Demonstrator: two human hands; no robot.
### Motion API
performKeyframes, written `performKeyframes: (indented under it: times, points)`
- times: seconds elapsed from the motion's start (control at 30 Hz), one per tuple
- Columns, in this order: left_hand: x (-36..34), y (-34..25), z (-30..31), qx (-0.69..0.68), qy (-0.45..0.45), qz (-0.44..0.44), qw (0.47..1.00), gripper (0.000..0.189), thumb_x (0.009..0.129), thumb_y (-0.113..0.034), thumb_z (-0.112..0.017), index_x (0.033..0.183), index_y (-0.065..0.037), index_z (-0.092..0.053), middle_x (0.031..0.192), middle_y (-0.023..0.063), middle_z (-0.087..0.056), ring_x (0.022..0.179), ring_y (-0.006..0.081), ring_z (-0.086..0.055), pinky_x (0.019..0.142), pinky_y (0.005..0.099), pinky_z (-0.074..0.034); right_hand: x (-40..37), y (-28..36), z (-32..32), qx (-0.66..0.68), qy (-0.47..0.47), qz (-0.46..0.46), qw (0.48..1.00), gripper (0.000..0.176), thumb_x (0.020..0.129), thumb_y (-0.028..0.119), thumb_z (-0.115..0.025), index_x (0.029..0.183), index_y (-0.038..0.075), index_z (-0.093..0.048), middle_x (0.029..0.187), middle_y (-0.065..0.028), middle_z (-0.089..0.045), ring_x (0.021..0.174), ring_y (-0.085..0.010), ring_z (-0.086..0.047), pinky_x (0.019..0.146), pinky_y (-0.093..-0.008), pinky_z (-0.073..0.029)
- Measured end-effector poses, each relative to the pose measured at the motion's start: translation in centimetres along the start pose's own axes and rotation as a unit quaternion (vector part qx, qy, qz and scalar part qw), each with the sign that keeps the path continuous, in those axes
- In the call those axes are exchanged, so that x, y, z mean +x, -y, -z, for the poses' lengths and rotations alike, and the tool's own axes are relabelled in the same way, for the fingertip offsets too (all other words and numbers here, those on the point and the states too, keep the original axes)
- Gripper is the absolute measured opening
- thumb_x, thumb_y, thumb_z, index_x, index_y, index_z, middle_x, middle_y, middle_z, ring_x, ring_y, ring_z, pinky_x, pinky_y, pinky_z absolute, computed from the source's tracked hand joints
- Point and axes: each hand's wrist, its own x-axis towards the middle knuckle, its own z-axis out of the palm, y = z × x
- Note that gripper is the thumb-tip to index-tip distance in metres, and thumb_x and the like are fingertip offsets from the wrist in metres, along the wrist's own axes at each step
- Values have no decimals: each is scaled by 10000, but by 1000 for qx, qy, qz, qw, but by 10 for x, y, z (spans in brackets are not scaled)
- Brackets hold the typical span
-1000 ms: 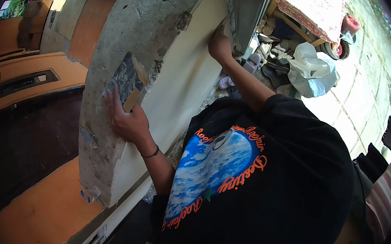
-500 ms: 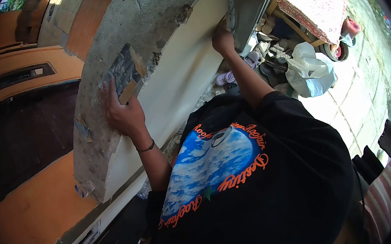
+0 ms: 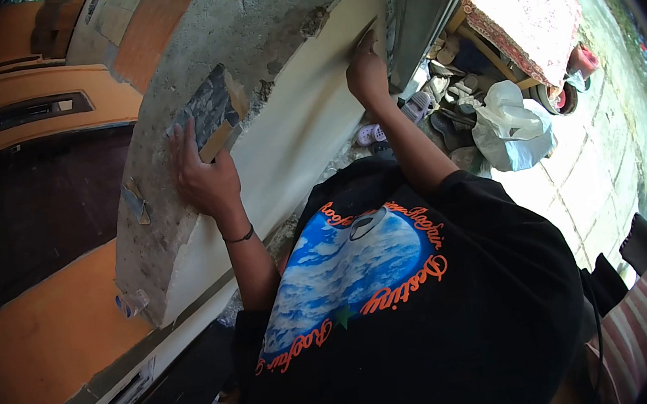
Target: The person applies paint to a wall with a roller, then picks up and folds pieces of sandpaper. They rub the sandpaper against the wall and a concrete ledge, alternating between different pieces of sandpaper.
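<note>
My left hand (image 3: 208,185) lies on the concrete ledge (image 3: 262,9), its fingers and thumb closed round a grey marbled flat piece (image 3: 208,103). A tan strip (image 3: 215,142) runs along the near edge of that piece, beside my thumb. Against the cream wall face (image 3: 290,118) below the ledge, close to its far end, my right hand (image 3: 368,81) grips a thin flat scraper (image 3: 368,36). Most of the scraper is hidden by my fingers, and its blade sits against the wall face.
A grey upright frame (image 3: 425,11) borders the wall's far end. Shoes (image 3: 454,123), a white plastic bag (image 3: 514,124) and a cloth-covered table (image 3: 521,12) stand to the right. A torn scrap (image 3: 134,203) and a clear plastic piece (image 3: 132,304) lie on the ledge.
My right hand has drawn back a little from the wall's far corner, and more of the scraper shows. My left hand keeps its place on the ledge. The view has shifted slightly.
</note>
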Motion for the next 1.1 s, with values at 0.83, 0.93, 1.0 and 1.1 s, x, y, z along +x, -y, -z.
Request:
performKeyframes:
  times: [0.83, 0.93, 1.0, 1.1]
  points:
    - [-1, 7, -5, -13, -22, -14, 1000, 405, 737, -196, -612, 1132, -109, -618, 1205, 146, -565, 1147, 308, -512, 956, 393, -405, -72, 71, 13, 175, 11, 59, 983, 611, 775, -11, -441, 1345, -75, -231, 1205, -375, -412, 1097, -478, -437, 932, -428, -400]
    - [-3, 7, -5, -12, -22, -16, 1000, 405, 738, -203, -613, 1133, -111, -618, 1206, 137, -567, 1147, 303, -513, 953, 390, -406, -73, 65, 17, 306, -88, 26, 947, 360, 878, 135, -531, 1175, -63, -481, 988, -246, -600, 774, -319, -638, 675, -380, -525]
    - [-3, 6, -5, -10, -14, -11, 1000, 406, 738, -207, -613, 1132, -111, -618, 1205, 131, -568, 1146, 300, -514, 952, 387, -407, -45, 39, 11, 522, -112, -126, 836, 326, 898, 251, -567, 964, -69, -566, 728, -93, -614, 604, -130, -594, 529, -278, -513]
    - [-6, 7, -4, -17, -12, -13, 1000, 402, 746, -224, -612, 1133, -113, -618, 1207, 121, -569, 1145, 293, -515, 946, 384, -411, -15, 17, 6, 472, -164, -88, 862, 257, 875, 195, -572, 937, -53, -557, 713, -160, -629, 611, -250, -613, 561, -332, -489]
